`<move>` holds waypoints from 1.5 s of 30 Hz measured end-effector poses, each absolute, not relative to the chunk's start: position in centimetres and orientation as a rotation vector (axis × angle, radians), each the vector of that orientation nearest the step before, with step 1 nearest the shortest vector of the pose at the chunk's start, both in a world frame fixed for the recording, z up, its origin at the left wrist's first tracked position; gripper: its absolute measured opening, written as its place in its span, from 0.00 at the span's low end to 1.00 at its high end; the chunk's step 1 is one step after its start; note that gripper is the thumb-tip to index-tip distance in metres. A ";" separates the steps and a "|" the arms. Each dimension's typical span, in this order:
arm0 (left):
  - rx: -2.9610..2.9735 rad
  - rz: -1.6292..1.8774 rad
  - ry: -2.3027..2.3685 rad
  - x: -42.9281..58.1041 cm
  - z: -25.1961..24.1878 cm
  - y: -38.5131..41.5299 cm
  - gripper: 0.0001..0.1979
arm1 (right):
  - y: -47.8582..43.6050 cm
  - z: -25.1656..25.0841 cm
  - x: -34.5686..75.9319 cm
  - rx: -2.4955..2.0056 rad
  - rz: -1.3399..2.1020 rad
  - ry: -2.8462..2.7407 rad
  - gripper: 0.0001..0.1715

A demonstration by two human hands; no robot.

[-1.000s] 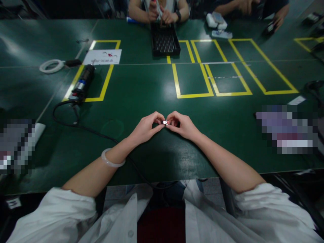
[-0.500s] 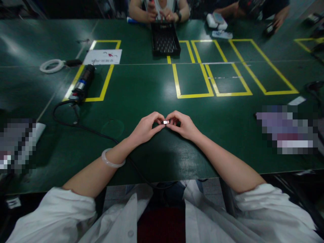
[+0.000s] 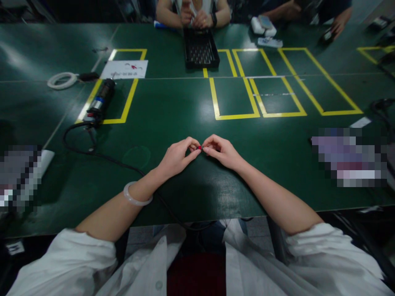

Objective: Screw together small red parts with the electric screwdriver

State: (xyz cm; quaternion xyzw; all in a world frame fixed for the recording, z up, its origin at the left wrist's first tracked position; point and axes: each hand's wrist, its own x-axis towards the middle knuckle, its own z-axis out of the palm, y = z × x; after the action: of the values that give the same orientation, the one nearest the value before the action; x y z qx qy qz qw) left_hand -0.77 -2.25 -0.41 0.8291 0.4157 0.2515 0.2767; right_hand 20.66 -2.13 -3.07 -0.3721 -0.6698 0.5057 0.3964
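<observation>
Between the fingertips of both hands is a small red and dark piece (image 3: pixel 200 147), too tiny to identify. My left hand (image 3: pixel 182 154), with a pale bangle (image 3: pixel 137 194) on its wrist, pinches the piece from the left between thumb and index finger. From the other side my right hand (image 3: pixel 222 151) pinches at its right end, thumb and fingers closed together. Both hands are held over the near middle of the green table (image 3: pixel 173 102), fingertips almost meeting. The fingers hide most of the piece.
A black and blue cylindrical tool (image 3: pixel 100 102) lies at left, its cable (image 3: pixel 114 162) running to the front edge. Behind it are a white sheet (image 3: pixel 125 69) and a coiled white tube (image 3: pixel 62 80). Across the table, a co-worker's hands (image 3: pixel 197 18) are above a black tray (image 3: pixel 201 51).
The small piece has turned between my fingers: a bright shiny face showed before, and now red shows. My hands have hardly moved. The co-worker's hands have shifted slightly.
</observation>
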 end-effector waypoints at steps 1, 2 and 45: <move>2.231 0.675 1.106 -0.7 -0.4 -2.3 0.11 | -2.1 -3.1 20.7 -0.947 1.286 -1.692 0.16; 2.236 0.678 1.095 -0.7 -0.4 -2.3 0.11 | -2.0 -3.1 20.7 -0.948 1.300 -1.683 0.16; 2.357 0.678 1.371 -4.9 1.1 0.8 0.18 | -2.0 -3.2 20.9 -1.041 1.135 -1.828 0.09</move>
State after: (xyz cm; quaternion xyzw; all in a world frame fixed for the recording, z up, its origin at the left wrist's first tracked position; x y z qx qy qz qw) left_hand -4.90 0.84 1.13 0.8273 0.4813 0.2379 0.1651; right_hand 20.86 -1.96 -3.18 -0.4051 -0.7114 0.4419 0.3669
